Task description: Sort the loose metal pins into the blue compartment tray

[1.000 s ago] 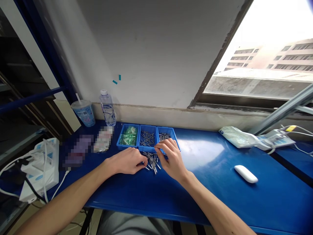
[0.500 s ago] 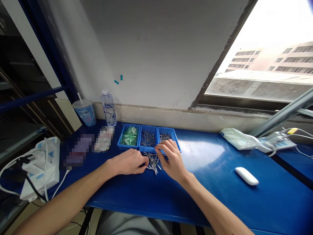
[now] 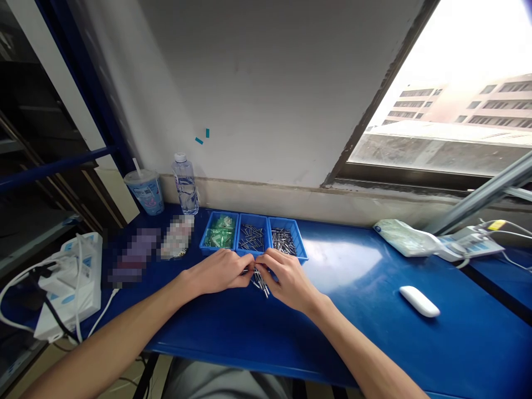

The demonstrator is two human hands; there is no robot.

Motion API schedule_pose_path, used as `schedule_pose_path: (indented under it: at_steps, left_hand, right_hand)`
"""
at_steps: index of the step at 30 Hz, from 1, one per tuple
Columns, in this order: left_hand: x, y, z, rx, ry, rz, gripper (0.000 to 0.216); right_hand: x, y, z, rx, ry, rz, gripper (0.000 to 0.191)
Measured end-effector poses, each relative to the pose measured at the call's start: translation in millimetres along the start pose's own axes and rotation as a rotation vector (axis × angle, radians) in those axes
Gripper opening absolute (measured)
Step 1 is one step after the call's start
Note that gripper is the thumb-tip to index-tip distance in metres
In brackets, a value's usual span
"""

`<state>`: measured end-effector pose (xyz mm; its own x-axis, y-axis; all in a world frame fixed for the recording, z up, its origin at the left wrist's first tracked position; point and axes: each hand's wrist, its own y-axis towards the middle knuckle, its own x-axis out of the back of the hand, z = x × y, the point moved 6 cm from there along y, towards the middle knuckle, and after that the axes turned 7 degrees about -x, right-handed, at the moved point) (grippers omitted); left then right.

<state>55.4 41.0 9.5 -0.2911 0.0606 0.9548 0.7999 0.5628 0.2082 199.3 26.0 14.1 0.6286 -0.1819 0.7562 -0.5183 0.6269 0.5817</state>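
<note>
My left hand (image 3: 226, 270) is closed, thumb and forefinger pinched on a thin silver blind rivet (image 3: 246, 271) that shows only in part. Fingertip to fingertip with it is my right hand (image 3: 288, 279), also closed; its fingers hide whatever they hold. Just below the fingertips lies a small pile of blind rivets (image 3: 262, 284) on the blue table, partly covered by the hands. Behind the hands stand three joined blue bins: the left bin (image 3: 202, 247) holds green-tinted clear packets, the middle bin (image 3: 238, 233) and the right bin (image 3: 305, 252) loose metal rivets.
A water bottle (image 3: 185, 185) and a lidded cup with straw (image 3: 145, 191) stand back left. Power strips lie at the left (image 3: 93, 277) and far right (image 3: 477, 242), with cables. A white rounded case (image 3: 419, 301) and a plastic packet (image 3: 405, 237) lie on the right.
My right hand has moved left and slightly down from the front of the right bin to meet my left hand's fingertips. More of the right bin's contents shows. The left hand has barely shifted.
</note>
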Motion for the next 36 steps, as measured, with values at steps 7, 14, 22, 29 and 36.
schedule_pose_path:
  at_steps: [7, 14, 22, 29, 36]
  left_hand:
    - [2.9, -0.6, 6.3, 0.035, -0.057, -0.099, 0.010]
    - [3.8, -1.0, 5.7, 0.049, -0.039, -0.108, 0.008]
    - [8.3, -1.9, 2.3, -0.036, -0.085, -0.205, 0.018]
    - [10.2, -2.0, 1.2, -0.063, -0.088, -0.263, 0.018]
    - [10.1, -2.6, 1.2, -0.071, -0.083, -0.290, 0.018]
  right_hand:
    - [-4.6, -2.0, -1.9, -0.004, -0.017, 0.039, 0.016]
    - [-6.6, -2.6, -5.8, -0.032, -0.016, 0.035, 0.022]
    - [-3.0, -1.7, -4.1, -0.048, 0.004, 0.016, 0.022]
    - [-3.8, -1.8, -5.4, -0.057, 0.014, 0.022, 0.019]
    - [-6.2, -3.6, -9.0, -0.061, 0.018, 0.019, 0.021]
